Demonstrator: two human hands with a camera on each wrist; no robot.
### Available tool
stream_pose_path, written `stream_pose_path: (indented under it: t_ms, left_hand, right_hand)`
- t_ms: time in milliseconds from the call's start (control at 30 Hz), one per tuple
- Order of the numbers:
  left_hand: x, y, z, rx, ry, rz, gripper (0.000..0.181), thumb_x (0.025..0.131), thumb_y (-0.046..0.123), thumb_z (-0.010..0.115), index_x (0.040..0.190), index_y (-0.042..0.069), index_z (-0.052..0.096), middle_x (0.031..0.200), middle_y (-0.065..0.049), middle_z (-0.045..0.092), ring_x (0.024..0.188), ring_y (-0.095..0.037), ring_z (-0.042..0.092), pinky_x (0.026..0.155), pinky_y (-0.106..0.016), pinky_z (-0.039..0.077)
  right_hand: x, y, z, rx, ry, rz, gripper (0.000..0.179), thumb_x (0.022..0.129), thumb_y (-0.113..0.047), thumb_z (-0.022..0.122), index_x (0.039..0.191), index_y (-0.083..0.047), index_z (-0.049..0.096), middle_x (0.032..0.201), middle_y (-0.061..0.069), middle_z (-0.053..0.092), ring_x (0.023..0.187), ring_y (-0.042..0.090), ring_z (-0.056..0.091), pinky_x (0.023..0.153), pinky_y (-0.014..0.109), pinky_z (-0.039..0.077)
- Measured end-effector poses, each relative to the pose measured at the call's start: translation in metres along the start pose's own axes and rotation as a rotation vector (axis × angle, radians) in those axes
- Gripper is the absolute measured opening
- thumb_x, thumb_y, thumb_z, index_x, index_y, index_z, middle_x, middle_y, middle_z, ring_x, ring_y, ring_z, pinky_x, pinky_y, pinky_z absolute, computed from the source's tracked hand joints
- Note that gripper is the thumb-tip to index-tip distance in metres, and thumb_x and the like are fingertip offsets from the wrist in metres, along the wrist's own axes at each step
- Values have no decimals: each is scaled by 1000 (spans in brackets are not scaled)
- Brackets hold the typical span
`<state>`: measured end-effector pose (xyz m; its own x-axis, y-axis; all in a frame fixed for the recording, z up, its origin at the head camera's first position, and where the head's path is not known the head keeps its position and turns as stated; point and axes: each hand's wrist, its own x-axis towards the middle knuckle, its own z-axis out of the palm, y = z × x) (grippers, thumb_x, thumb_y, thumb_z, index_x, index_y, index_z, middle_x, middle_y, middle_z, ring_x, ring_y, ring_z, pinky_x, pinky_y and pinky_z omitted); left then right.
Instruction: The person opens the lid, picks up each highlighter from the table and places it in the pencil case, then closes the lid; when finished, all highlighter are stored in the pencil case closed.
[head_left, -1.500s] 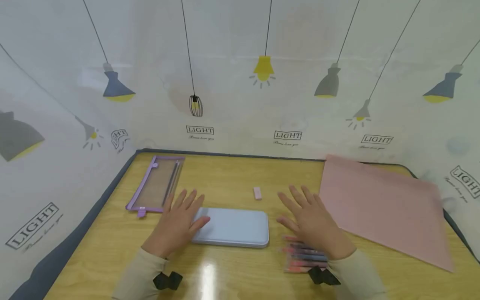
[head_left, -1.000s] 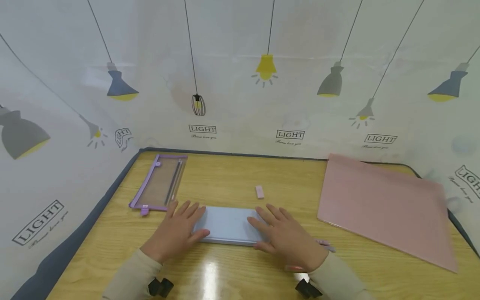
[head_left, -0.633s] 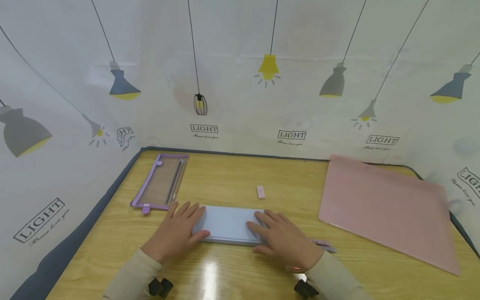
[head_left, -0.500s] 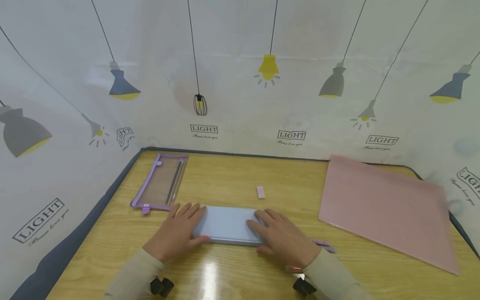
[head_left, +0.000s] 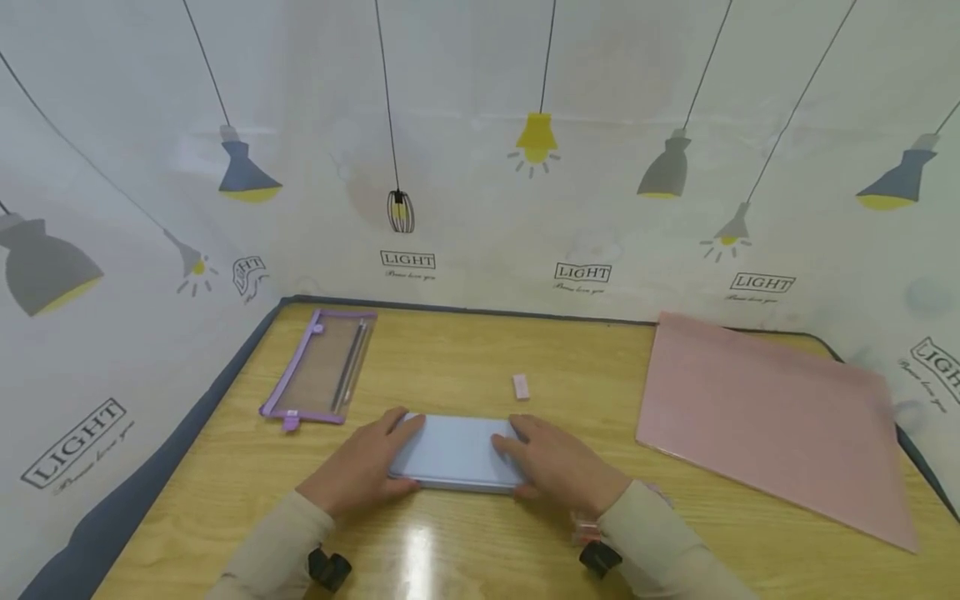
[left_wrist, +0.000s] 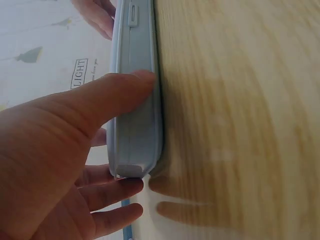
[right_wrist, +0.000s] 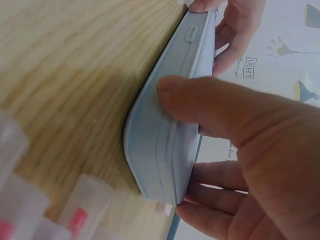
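Observation:
A light blue pencil case (head_left: 457,452) lies flat and closed at the middle of the table, with a small clasp on its front side. My left hand (head_left: 362,467) grips its left end, thumb on the front side and fingers around the end and far edge. At the other end my right hand (head_left: 564,465) holds it likewise, its thumb (right_wrist: 175,95) pressed on the front side. Several clear-capped pens or markers (right_wrist: 85,205) lie beside the right hand, mostly hidden under that forearm in the head view.
A clear pouch with purple trim (head_left: 318,367) lies at the back left, holding thin dark sticks. Behind the case sits a small pink eraser (head_left: 521,387). A large pink sheet or folder (head_left: 772,425) covers the right side. A lamp-printed curtain (head_left: 480,167) borders the table.
My right hand has come left from above the pens onto the case's right end. Both hands' fingers, spread flat earlier, have closed around the ends. The case has barely moved.

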<state>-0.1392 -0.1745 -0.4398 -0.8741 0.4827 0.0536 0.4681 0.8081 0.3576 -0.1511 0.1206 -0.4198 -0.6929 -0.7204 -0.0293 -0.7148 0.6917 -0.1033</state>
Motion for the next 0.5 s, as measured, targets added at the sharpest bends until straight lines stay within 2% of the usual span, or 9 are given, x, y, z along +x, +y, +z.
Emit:
stream_pose_path:
  t_ms: [100,233,300,500]
  left_hand:
    - [1,-2,2,-3,-11,-9,85,79,33,82,148,4,41,146,-27,42,120,-43,56,102,-53,46]
    - [3,-4,2,-9,-29,-21,86,79,33,83,148,5,40,146,-26,42,120,-42,55,102,-53,46]
    - [3,-5,2,-13,-31,-25,86,79,34,83,148,5,40,145,-26,42,120,-42,56,102,-53,46]
    - [4,-5,3,-7,-9,-22,87,78,34,84,147,5,41,144,-27,43,118,-42,56,101,-52,47]
  right_hand:
    - [4,2,-2,-40,7,-34,64,77,-37,83,132,-14,60,119,11,58,105,23,59,95,39,52]
    - [9,4,-7,-84,-10,-68,54,73,-40,85,118,-18,64,98,3,56,82,14,53,74,31,52]
    - [12,6,-9,-93,-39,-70,53,72,-41,86,115,-19,64,94,1,55,77,12,49,69,29,50]
    - [18,11,-17,-57,-95,-74,61,73,-40,84,126,-17,64,98,4,56,76,11,48,70,29,51]
